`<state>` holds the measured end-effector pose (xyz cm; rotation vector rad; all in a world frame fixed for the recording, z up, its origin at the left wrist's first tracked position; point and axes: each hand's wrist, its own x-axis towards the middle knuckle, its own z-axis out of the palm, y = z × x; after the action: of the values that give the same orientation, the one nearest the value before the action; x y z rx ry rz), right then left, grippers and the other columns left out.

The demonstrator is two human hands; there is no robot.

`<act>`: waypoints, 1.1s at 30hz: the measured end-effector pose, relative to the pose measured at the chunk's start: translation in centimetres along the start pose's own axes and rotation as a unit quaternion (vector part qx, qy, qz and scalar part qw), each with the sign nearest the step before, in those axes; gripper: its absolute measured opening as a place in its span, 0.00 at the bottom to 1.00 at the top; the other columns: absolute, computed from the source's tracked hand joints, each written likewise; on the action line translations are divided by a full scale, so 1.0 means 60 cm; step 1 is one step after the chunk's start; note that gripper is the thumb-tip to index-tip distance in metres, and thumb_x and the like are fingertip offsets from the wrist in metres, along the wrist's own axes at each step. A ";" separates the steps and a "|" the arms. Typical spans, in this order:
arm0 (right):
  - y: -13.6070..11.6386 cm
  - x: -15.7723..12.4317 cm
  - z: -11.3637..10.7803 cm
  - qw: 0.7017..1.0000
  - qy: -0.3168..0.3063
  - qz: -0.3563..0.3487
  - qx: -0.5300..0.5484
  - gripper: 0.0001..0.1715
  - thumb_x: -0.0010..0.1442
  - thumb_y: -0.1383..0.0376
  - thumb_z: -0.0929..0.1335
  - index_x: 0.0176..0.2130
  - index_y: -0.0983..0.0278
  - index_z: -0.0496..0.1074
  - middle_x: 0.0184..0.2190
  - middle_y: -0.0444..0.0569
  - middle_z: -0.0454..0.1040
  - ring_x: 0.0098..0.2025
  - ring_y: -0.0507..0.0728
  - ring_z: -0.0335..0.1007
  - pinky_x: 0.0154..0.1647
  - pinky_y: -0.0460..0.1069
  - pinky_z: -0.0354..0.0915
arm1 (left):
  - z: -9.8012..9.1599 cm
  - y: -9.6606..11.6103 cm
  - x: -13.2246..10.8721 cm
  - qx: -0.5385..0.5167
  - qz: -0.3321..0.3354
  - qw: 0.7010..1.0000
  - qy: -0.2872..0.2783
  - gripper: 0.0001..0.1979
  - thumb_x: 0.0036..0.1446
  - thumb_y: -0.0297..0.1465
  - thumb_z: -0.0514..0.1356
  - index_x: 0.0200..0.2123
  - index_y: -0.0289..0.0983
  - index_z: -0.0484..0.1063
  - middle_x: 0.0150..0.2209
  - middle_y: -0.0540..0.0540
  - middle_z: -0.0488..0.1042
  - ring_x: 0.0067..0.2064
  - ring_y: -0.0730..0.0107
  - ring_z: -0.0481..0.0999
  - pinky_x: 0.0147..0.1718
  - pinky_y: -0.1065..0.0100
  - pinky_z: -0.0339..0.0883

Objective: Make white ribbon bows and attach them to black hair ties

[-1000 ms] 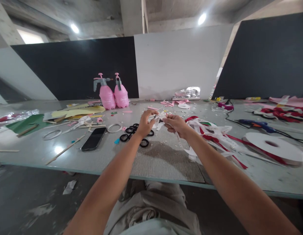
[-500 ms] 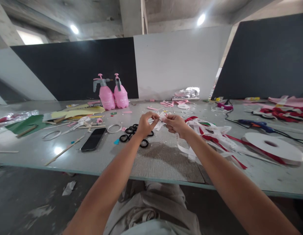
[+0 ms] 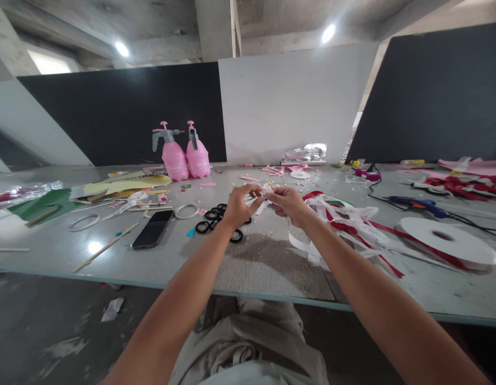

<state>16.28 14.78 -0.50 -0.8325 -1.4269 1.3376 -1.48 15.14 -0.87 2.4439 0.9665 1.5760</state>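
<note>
Above the table's middle, my left hand (image 3: 242, 206) and my right hand (image 3: 287, 205) pinch a bunched white ribbon (image 3: 266, 191) between their fingertips. Its folds are small and partly covered by the fingers. A loose white ribbon length (image 3: 299, 243) hangs below my right hand and lies on the table. Several black hair ties (image 3: 212, 215) lie under and left of my left hand. Right of my right hand is a tangle of white and red ribbons (image 3: 354, 227), beside a white ribbon spool (image 3: 444, 240).
A phone (image 3: 154, 229) lies on the table at left, near a thin stick (image 3: 106, 247) and yellow paper (image 3: 128, 183). Two pink spray bottles (image 3: 175, 160) stand at the back. A blue glue gun (image 3: 418, 205) with a cable lies at right. The table's front edge (image 3: 272, 298) is close to my lap.
The fingers of my left hand have shifted slightly around the white ribbon. Both hands stay in nearly the same place, and the things on the table have not moved.
</note>
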 end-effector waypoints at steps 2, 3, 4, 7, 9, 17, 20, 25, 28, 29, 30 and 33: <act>0.000 0.000 0.001 1.000 -0.005 0.001 -0.006 0.22 0.49 0.52 0.74 0.27 0.64 0.65 0.16 0.34 0.46 0.16 0.43 0.39 0.14 0.43 0.38 | 0.001 0.002 -0.001 0.006 0.001 1.000 -0.001 0.12 0.57 0.39 0.60 0.40 0.39 0.73 0.35 0.48 0.78 0.37 0.70 0.75 0.47 0.63 0.62; 0.000 -0.001 0.001 1.000 -0.008 0.001 -0.008 0.22 0.49 0.52 0.74 0.27 0.64 0.64 0.16 0.34 0.46 0.16 0.43 0.39 0.15 0.43 0.38 | 0.001 0.003 -0.001 0.009 0.003 1.000 -0.003 0.11 0.57 0.39 0.60 0.39 0.39 0.73 0.35 0.48 0.78 0.36 0.70 0.75 0.47 0.63 0.61; 0.000 -0.001 0.001 1.000 -0.012 0.000 -0.010 0.22 0.49 0.51 0.74 0.27 0.64 0.64 0.16 0.34 0.46 0.16 0.43 0.39 0.15 0.43 0.38 | 0.001 0.004 -0.001 0.010 0.005 1.000 -0.005 0.11 0.57 0.39 0.60 0.39 0.39 0.73 0.35 0.48 0.78 0.36 0.70 0.75 0.47 0.63 0.61; 0.001 -0.001 0.002 1.000 -0.018 -0.006 -0.017 0.22 0.50 0.51 0.73 0.27 0.64 0.64 0.17 0.34 0.46 0.16 0.43 0.40 0.15 0.43 0.39 | 0.000 0.005 0.000 0.008 0.008 1.000 -0.007 0.10 0.57 0.39 0.60 0.38 0.39 0.74 0.35 0.48 0.78 0.36 0.70 0.75 0.47 0.63 0.61; 0.001 -0.001 0.002 1.000 -0.008 -0.011 -0.026 0.23 0.50 0.51 0.73 0.26 0.64 0.63 0.17 0.34 0.46 0.16 0.43 0.40 0.15 0.43 0.40 | -0.001 0.005 0.001 0.004 0.008 1.000 -0.009 0.10 0.58 0.38 0.60 0.37 0.39 0.75 0.35 0.48 0.78 0.36 0.70 0.75 0.47 0.63 0.61; 0.009 0.005 -0.004 0.996 0.000 -0.042 -0.080 0.24 0.49 0.51 0.73 0.23 0.63 0.61 0.17 0.36 0.49 0.16 0.44 0.42 0.15 0.44 0.40 | -0.005 -0.005 0.003 0.039 0.012 0.999 -0.007 0.09 0.59 0.36 0.58 0.35 0.40 0.77 0.34 0.49 0.79 0.35 0.71 0.75 0.46 0.62 0.60; 0.013 0.008 -0.007 0.995 0.001 -0.041 -0.095 0.23 0.49 0.51 0.73 0.23 0.63 0.63 0.16 0.36 0.50 0.16 0.44 0.41 0.15 0.44 0.40 | -0.008 -0.010 0.003 0.088 0.020 0.996 -0.023 0.09 0.59 0.36 0.58 0.35 0.41 0.77 0.35 0.49 0.79 0.36 0.70 0.74 0.46 0.62 0.58; 0.016 0.009 0.000 0.995 0.024 -0.023 -0.099 0.22 0.47 0.51 0.74 0.24 0.64 0.65 0.14 0.35 0.50 0.15 0.44 0.41 0.15 0.44 0.38 | -0.010 -0.016 0.003 0.140 0.045 0.987 -0.058 0.10 0.60 0.35 0.56 0.38 0.42 0.78 0.37 0.50 0.79 0.36 0.71 0.73 0.48 0.62 0.56; 0.011 0.004 0.011 0.997 0.035 -0.013 -0.074 0.24 0.46 0.52 0.75 0.22 0.63 0.62 0.14 0.35 0.48 0.15 0.43 0.40 0.14 0.44 0.38 | -0.007 -0.019 0.002 0.137 0.041 0.988 -0.059 0.10 0.61 0.35 0.55 0.38 0.42 0.77 0.34 0.51 0.78 0.34 0.72 0.73 0.47 0.63 0.55; 0.009 0.002 0.014 0.997 0.037 -0.010 -0.060 0.25 0.45 0.51 0.75 0.22 0.63 0.60 0.14 0.35 0.48 0.15 0.43 0.40 0.14 0.44 0.38 | -0.005 -0.020 0.002 0.133 0.036 0.989 -0.056 0.11 0.61 0.35 0.55 0.37 0.41 0.77 0.33 0.51 0.78 0.34 0.72 0.72 0.47 0.64 0.56; 0.006 0.000 0.017 0.998 0.038 -0.006 -0.046 0.26 0.45 0.51 0.75 0.22 0.63 0.59 0.14 0.35 0.48 0.15 0.43 0.39 0.14 0.44 0.38 | -0.004 -0.021 0.002 0.126 0.029 0.990 -0.052 0.11 0.61 0.36 0.55 0.37 0.41 0.77 0.32 0.51 0.78 0.33 0.72 0.72 0.46 0.64 0.56; 0.003 -0.003 0.021 0.999 0.032 0.003 -0.010 0.26 0.44 0.52 0.76 0.23 0.63 0.60 0.15 0.34 0.47 0.16 0.43 0.39 0.14 0.43 0.38 | -0.001 -0.024 0.002 0.092 0.010 0.995 -0.041 0.15 0.63 0.39 0.53 0.37 0.40 0.77 0.33 0.50 0.78 0.32 0.73 0.72 0.44 0.64 0.57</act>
<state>15.10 14.27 -0.62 -0.8867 -1.3917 1.2922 -2.17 16.35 -1.29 2.6244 1.1231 1.4380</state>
